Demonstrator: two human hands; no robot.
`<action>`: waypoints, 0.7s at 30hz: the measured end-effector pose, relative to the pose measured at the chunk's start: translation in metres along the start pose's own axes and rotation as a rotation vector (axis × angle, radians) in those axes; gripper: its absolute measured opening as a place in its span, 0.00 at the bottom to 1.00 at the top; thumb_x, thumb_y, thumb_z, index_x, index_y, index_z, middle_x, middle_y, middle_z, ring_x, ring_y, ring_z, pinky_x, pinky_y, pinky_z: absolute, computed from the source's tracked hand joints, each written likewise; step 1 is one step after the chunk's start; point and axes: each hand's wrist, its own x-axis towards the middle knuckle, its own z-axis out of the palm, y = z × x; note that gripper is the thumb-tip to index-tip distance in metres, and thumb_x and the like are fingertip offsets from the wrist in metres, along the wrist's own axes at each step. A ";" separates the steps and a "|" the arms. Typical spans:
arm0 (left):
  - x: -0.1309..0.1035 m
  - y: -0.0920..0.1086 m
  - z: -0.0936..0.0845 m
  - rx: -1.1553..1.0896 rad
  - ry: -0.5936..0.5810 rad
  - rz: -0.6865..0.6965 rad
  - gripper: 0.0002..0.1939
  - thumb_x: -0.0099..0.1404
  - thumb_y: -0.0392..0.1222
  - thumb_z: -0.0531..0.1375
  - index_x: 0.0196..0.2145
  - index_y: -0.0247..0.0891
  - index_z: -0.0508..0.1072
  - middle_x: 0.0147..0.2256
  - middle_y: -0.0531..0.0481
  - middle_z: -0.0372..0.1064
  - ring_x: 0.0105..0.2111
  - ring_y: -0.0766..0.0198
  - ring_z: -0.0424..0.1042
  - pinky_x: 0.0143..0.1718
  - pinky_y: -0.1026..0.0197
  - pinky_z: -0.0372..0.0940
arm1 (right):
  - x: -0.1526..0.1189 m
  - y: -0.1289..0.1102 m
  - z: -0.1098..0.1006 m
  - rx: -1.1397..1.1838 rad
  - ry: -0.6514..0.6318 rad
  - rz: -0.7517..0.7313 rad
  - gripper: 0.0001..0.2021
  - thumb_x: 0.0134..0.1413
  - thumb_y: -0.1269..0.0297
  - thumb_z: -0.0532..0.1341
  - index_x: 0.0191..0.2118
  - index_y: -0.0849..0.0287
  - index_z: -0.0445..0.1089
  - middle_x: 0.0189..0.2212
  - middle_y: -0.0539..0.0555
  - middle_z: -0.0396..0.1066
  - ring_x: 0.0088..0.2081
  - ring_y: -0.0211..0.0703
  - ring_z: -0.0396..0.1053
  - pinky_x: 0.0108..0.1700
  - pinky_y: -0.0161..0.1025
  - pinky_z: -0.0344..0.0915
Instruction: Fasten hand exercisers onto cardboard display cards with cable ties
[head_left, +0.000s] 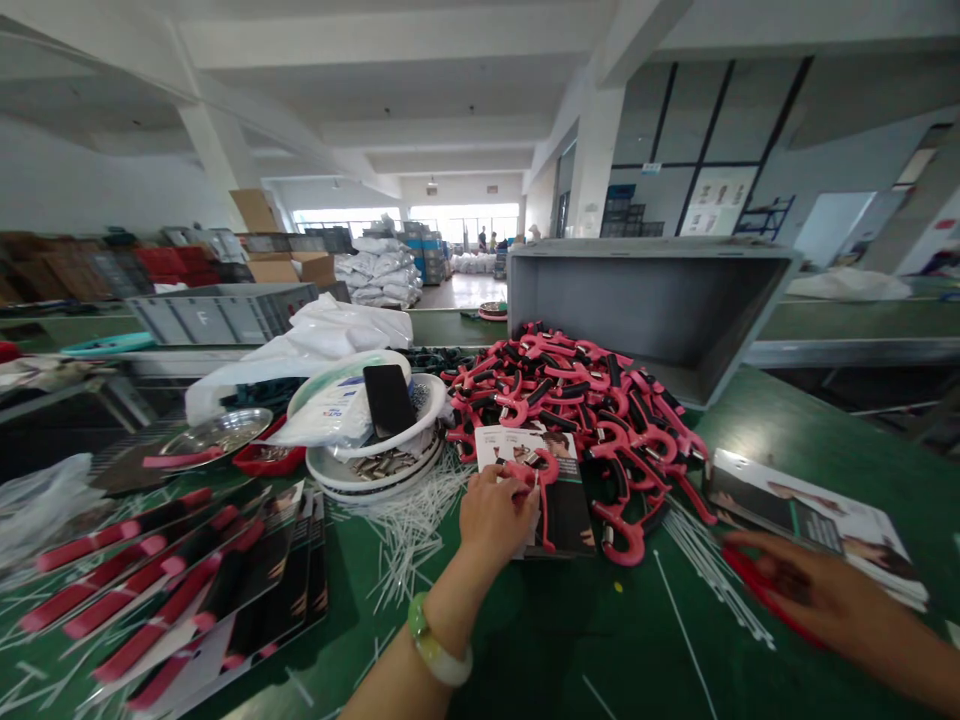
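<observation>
My left hand (pixel 495 515), with a green and white bangle on its wrist, lies over a printed card (pixel 566 510) on a stack. Its bent fingers close on a pink curved handle piece (pixel 546 470) lying on that card; a bit of white tie shows at the fingertips. Off to the right, my right hand (pixel 817 595) is smeared by motion. It is closed around a tool with a red loop handle (pixel 757 585), whose working end I cannot make out. Long white plastic ties (pixel 712 570) lie between the hands.
A heap of pink-and-black handle pieces (pixel 555 385) spills from a tipped grey crate (pixel 645 300). More printed cards (pixel 817 520) lie right. Carded pink-and-black handles (pixel 165 590) overlap at left. A phone (pixel 388 400) rests on stacked white bowls (pixel 431 405), beside scattered short ties (pixel 409 530).
</observation>
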 end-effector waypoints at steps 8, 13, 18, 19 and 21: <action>0.011 -0.012 0.018 -0.303 -0.067 -0.118 0.10 0.57 0.44 0.58 0.22 0.39 0.74 0.38 0.48 0.70 0.42 0.58 0.67 0.45 0.58 0.61 | 0.104 -0.132 0.039 -0.547 0.167 -0.389 0.22 0.49 0.78 0.55 0.52 0.64 0.67 0.36 0.62 0.72 0.37 0.50 0.71 0.36 0.44 0.69; 0.010 -0.018 0.022 -0.404 -0.045 -0.100 0.10 0.57 0.43 0.59 0.21 0.38 0.73 0.37 0.48 0.69 0.43 0.59 0.67 0.47 0.58 0.59 | 0.122 -0.135 0.048 -0.698 0.181 -0.475 0.23 0.47 0.80 0.57 0.52 0.64 0.66 0.34 0.61 0.70 0.35 0.49 0.69 0.32 0.40 0.67; 0.010 -0.017 0.023 -0.427 -0.035 -0.104 0.09 0.57 0.43 0.60 0.22 0.38 0.73 0.38 0.48 0.68 0.42 0.60 0.67 0.47 0.58 0.59 | 0.125 -0.137 0.058 -0.709 0.188 -0.449 0.20 0.51 0.78 0.56 0.52 0.64 0.66 0.33 0.60 0.71 0.36 0.48 0.69 0.32 0.38 0.66; 0.010 -0.017 0.023 -0.429 -0.035 -0.096 0.09 0.57 0.43 0.60 0.22 0.38 0.73 0.38 0.49 0.68 0.42 0.61 0.66 0.47 0.58 0.59 | 0.126 -0.138 0.059 -0.702 0.184 -0.433 0.20 0.52 0.78 0.56 0.52 0.64 0.66 0.34 0.60 0.70 0.36 0.48 0.69 0.31 0.37 0.66; 0.010 -0.018 0.022 -0.423 -0.037 -0.086 0.09 0.57 0.43 0.60 0.23 0.39 0.74 0.37 0.49 0.68 0.42 0.61 0.66 0.47 0.58 0.59 | 0.128 -0.142 0.060 -0.684 0.165 -0.406 0.20 0.52 0.77 0.56 0.53 0.63 0.65 0.34 0.61 0.70 0.37 0.48 0.69 0.30 0.36 0.65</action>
